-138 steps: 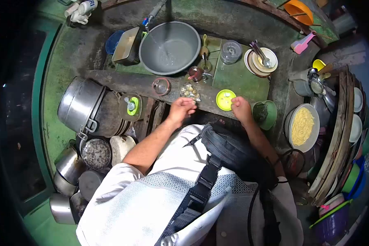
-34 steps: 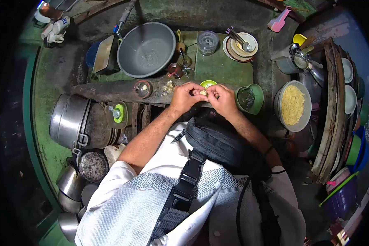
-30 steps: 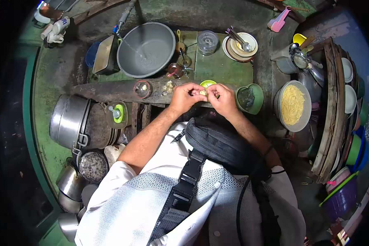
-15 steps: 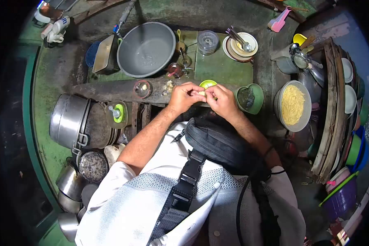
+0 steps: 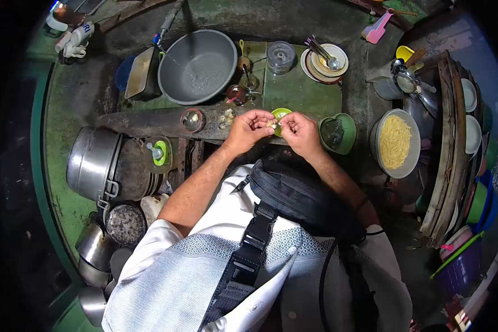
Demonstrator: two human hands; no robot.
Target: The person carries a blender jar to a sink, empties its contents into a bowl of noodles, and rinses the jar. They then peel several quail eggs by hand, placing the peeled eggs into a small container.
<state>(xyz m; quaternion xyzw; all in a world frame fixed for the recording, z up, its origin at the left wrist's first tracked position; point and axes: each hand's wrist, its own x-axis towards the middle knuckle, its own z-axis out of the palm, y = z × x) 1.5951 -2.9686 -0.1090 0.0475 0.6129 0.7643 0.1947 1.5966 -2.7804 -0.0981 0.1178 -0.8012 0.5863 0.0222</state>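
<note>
My left hand point(image 5: 249, 131) pinches a small pale garlic clove point(image 5: 271, 124) between thumb and fingertips. Close beside it, my right hand point(image 5: 302, 134) has its thumb and forefinger pressed together; a bit of pale skin may be between them, too small to make out. Beneath the fingertips sits a small lime-green bowl point(image 5: 281, 113), partly hidden by both hands. Left of my left hand, whitish garlic pieces point(image 5: 227, 118) lie on the ledge. Farther left stands a round clear container point(image 5: 193, 119) with a few pale cloves in it.
Water runs into a large grey basin point(image 5: 198, 66) at the back. A green container point(image 5: 337, 133) with dark contents is right of my right hand. Noodles fill a grey bowl point(image 5: 375, 145) farther right. Stacked plates point(image 5: 309, 69) with spoons stand behind. A big metal pot point(image 5: 91, 160) is at left.
My hands have drawn slightly apart at the fingertips, and the right hand has shifted a little to the right. More of the lime-green bowl and the clove shows now.
</note>
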